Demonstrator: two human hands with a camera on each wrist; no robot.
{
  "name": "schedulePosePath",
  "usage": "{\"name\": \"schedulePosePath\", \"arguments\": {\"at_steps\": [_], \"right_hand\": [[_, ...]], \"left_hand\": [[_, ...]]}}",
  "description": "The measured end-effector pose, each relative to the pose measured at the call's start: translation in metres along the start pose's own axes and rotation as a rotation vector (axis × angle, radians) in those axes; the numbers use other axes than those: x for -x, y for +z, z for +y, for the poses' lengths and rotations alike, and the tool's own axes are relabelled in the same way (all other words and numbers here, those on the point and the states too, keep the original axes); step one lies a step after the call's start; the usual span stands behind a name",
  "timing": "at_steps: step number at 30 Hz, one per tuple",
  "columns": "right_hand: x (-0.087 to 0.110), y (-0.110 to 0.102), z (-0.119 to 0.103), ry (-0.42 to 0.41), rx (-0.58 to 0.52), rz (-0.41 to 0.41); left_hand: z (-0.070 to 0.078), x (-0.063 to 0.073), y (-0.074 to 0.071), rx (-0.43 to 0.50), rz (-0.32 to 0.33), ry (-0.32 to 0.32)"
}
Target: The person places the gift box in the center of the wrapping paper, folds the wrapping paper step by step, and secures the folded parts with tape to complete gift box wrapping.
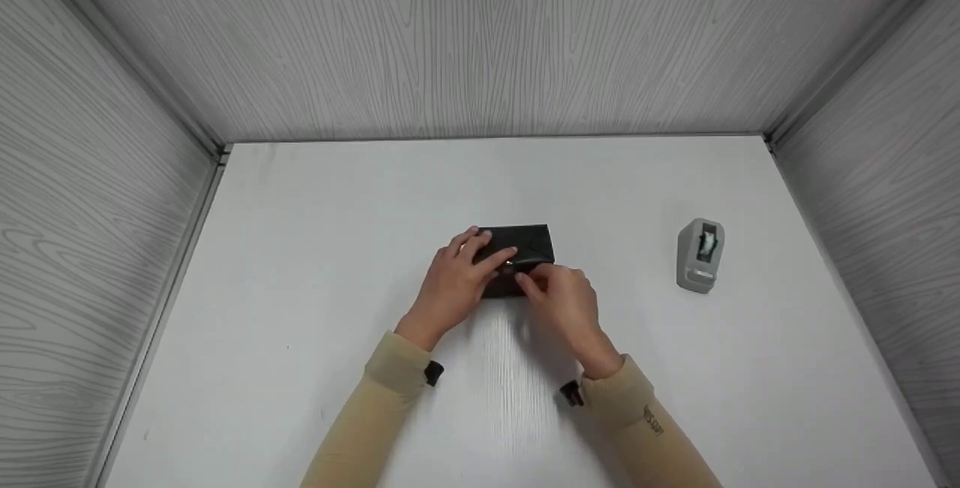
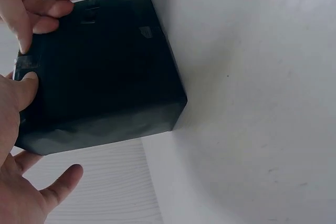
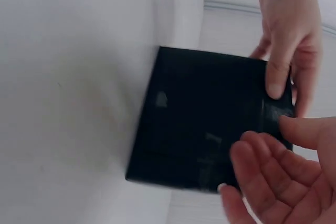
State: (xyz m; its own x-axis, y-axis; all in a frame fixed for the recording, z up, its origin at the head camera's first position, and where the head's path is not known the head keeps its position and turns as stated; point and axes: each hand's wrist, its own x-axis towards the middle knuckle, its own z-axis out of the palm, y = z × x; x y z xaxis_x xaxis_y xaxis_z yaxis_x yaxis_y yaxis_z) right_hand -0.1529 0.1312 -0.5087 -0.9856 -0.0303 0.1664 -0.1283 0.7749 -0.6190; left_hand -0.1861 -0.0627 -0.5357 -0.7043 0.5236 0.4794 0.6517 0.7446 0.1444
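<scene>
A box wrapped in black paper (image 1: 529, 239) stands on the white table in front of me. My left hand (image 1: 452, 281) holds it from the left, fingers spread over the top and the thumb on the near face. A strip of clear tape (image 2: 27, 62) lies at the upper edge of that face, beside the left thumb. From the right, my right hand (image 1: 566, 299) presses its thumb at the tape, with the other fingers loosely bent by the box. Smaller tape pieces (image 3: 161, 99) show on the near face in both wrist views. The box's underside is hidden.
A grey tape dispenser (image 1: 700, 257) with a roll in it stands to the right on the white table (image 1: 337, 195). Grey wood-grain panels (image 1: 480, 45) rise behind the table and along both sides.
</scene>
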Motion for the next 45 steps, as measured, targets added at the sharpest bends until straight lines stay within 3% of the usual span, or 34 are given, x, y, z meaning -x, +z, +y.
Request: {"name": "schedulePosePath", "arguments": {"at_steps": [5, 8, 15, 23, 28, 36, 40, 45], "right_hand": [[-0.002, -0.007, 0.006, -0.17, -0.006, 0.226], [-0.007, -0.005, 0.009, -0.247, 0.008, 0.279], [-0.016, 0.006, 0.011, -0.251, 0.089, 0.179], [-0.02, 0.008, 0.009, -0.261, 0.111, 0.182], [-0.02, 0.007, 0.01, -0.253, 0.099, 0.153], [-0.019, 0.0, 0.024, -0.258, -0.113, 0.046], [-0.017, -0.004, 0.039, -0.187, -0.288, -0.014], [-0.014, -0.006, 0.055, -0.08, -0.457, -0.082]], "left_hand": [[0.001, 0.0, -0.002, 0.01, 0.005, -0.008], [0.001, 0.0, -0.002, 0.013, -0.011, -0.018], [0.001, 0.0, -0.001, 0.007, -0.015, -0.017], [0.0, 0.001, -0.003, 0.024, -0.017, -0.031], [0.0, 0.001, -0.004, 0.089, -0.032, -0.054], [-0.004, 0.008, -0.011, 0.356, -0.04, -0.127], [-0.004, 0.014, -0.013, 0.413, 0.007, -0.149], [-0.001, 0.024, -0.014, 0.435, 0.047, -0.294]]}}
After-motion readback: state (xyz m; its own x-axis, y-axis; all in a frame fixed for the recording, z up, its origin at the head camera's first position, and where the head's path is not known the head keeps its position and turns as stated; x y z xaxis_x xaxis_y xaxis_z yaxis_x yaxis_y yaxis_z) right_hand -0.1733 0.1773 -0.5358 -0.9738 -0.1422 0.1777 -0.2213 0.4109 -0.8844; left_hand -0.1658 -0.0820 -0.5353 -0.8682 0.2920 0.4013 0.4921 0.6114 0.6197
